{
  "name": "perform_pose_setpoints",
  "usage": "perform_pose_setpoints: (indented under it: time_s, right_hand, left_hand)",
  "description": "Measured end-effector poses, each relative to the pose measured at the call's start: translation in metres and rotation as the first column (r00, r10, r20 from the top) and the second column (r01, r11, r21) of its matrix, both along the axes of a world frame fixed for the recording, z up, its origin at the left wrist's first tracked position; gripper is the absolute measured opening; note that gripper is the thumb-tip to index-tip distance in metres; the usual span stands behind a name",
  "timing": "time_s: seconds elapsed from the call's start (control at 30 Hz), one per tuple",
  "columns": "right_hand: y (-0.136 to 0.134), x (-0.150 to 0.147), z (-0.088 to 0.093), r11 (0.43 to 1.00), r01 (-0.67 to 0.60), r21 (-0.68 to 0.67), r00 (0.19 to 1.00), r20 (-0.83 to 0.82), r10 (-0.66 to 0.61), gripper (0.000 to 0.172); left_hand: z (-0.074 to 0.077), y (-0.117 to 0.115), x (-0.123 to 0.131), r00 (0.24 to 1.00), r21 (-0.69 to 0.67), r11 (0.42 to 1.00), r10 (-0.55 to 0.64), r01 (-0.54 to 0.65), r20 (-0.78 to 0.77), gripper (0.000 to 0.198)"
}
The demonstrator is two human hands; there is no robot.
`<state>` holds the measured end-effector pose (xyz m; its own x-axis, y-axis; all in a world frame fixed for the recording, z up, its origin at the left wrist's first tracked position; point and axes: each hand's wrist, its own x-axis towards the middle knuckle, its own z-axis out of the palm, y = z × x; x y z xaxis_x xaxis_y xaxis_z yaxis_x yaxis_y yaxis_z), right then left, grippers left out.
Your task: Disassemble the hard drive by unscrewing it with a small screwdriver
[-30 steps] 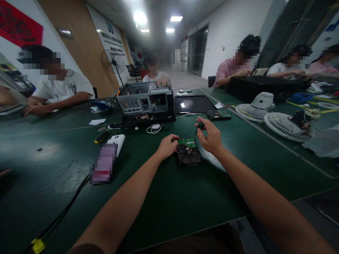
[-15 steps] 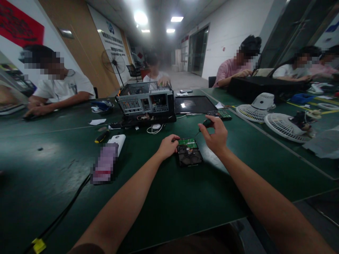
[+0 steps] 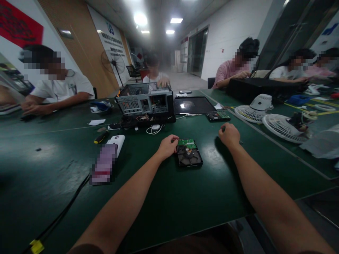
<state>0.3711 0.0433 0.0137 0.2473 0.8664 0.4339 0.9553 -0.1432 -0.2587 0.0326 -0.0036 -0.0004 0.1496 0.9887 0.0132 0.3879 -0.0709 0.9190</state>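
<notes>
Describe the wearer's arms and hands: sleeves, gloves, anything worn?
The left forearm and right forearm are bare down to the bottom edge of the picture; no sleeve shows. The left hand and right hand are bare too: no gloves, and no watch, band or ring visible in this dim view.

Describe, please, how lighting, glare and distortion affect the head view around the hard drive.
Head view: ceiling lights throw glare on the green table beside the hard drive and on the black panel; the right hand casts a shadow; the far corridor is hazy; wide-angle distortion bows the table edges.
</notes>
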Motion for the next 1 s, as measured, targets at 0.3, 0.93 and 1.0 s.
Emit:
perform_pose_setpoints:
  time_s: [0.3, 0.93, 1.0]
  right_hand:
    - [0.003, -0.024, -0.003, 0.953, -0.016, -0.302, 0.985, 0.157, 0.066, 0.058]
    - [0.009, -0.025, -0.007, 0.964, 0.028, -0.263, 0.982, 0.188, 0.022, 0.043]
    - [0.008, -0.025, -0.005, 0.964, 0.032, -0.265, 0.983, 0.180, 0.017, 0.042]
  left_hand:
    - [-0.008, 0.002, 0.001, 0.996, 0.074, 0.997, -0.007, 0.013, -0.085, 0.028]
    - [0.004, -0.006, 0.003, 0.972, 0.218, 0.976, 0.029, 0.024, -0.234, 0.033]
    - [0.005, -0.007, 0.004, 0.967, 0.238, 0.971, 0.035, 0.027, -0.251, 0.033]
